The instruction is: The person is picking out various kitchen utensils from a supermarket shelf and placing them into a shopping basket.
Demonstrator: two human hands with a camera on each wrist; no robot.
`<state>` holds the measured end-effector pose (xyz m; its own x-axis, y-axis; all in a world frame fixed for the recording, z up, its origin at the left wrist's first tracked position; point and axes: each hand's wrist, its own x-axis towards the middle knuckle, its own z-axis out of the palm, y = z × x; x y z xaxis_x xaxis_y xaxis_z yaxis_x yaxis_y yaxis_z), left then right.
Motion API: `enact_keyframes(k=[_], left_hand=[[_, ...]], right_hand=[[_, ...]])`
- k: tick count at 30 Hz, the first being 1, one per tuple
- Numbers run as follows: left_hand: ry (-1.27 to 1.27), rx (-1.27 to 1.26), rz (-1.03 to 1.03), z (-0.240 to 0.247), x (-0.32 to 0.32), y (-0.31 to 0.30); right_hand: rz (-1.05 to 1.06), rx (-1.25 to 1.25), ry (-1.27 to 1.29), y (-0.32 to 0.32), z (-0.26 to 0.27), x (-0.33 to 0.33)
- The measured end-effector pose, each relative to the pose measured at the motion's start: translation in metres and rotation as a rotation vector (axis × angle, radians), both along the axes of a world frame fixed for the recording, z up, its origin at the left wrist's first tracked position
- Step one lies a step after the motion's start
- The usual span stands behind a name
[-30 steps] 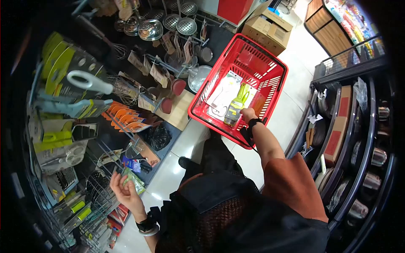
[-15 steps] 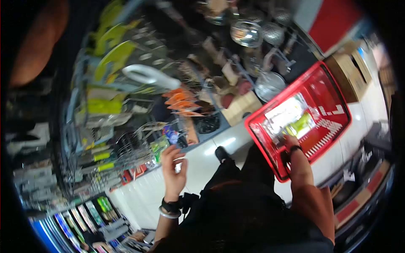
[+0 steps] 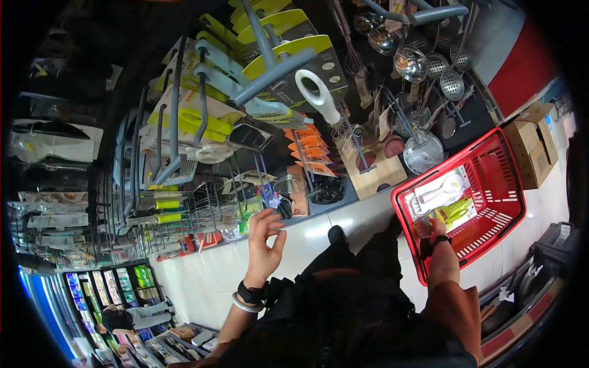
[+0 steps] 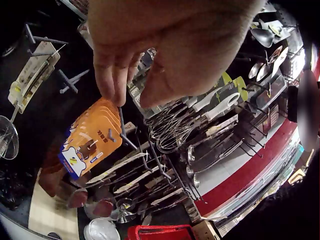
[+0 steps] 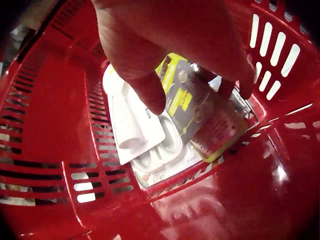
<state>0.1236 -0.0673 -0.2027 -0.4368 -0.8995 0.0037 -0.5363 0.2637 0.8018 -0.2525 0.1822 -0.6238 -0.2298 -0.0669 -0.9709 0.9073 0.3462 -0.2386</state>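
Observation:
In the head view my left hand is raised before the rack, fingers bent loosely, nothing between them. Its fingertips overlap the hook of some hanging orange cards in the left wrist view. My right hand reaches into the red shopping basket, over the near end of a carded kitchen tool with green handles. The right wrist view shows its thumb and fingers spread loosely above the grey-and-green card. Beside that card lie a white carded tool and a pack with white loop handles.
Racks of hanging kitchenware line one side, with ladles, skimmers, whisks and lime-green boards on long protruding hooks. A cardboard box stands beyond the basket. Another person is farther down the aisle.
The head view has swung left, so rack and basket appear farther right. My left hand has turned, its bent fingers now upward. The right hand stays over the basket's packs.

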Motion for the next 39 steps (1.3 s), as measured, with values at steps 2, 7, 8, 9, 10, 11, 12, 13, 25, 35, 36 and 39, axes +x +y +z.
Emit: enact_keyframes(k=[2,7,8,9,10,11,12,13,25,35,36,39], left_hand=[[0.011,0.004,0.002,0.001,-0.002,-0.002],[0.028,0.035,-0.054,0.001,-0.01,-0.003],[0.035,0.037,-0.062,0.001,-0.013,-0.003],[0.049,0.034,-0.066,0.001,-0.017,-0.003],[0.066,0.029,-0.069,0.002,-0.02,-0.003],[0.078,0.029,-0.078,0.002,-0.023,-0.004],[0.073,0.025,-0.101,0.002,-0.025,-0.003],[0.069,0.022,-0.125,0.002,-0.027,-0.003],[0.507,0.238,-0.515,0.035,-0.074,-0.014],[0.892,0.299,-0.515,0.1,-0.079,-0.032],[0.909,0.277,-0.535,0.101,-0.08,-0.035],[0.88,0.248,-0.524,0.112,-0.083,-0.039]], right_hand=[[0.05,-0.102,0.021,0.041,-0.049,-0.015],[-0.122,-0.095,0.021,-0.011,0.02,-0.007],[-0.167,-0.112,0.08,-0.016,0.039,-0.005],[-0.213,-0.13,0.14,-0.019,0.053,-0.004],[-0.258,-0.149,0.203,-0.022,0.068,-0.004],[-0.302,-0.169,0.268,-0.023,0.083,-0.004],[-0.306,-0.167,0.281,-0.019,0.096,-0.003],[-0.273,-0.137,0.409,-0.013,0.111,0.0],[0.966,-0.78,1.212,-0.073,0.367,0.107],[0.793,-1.105,1.248,-0.154,0.405,0.182],[0.695,-1.171,1.266,-0.159,0.403,0.186],[0.652,-1.166,1.266,-0.166,0.401,0.191]])
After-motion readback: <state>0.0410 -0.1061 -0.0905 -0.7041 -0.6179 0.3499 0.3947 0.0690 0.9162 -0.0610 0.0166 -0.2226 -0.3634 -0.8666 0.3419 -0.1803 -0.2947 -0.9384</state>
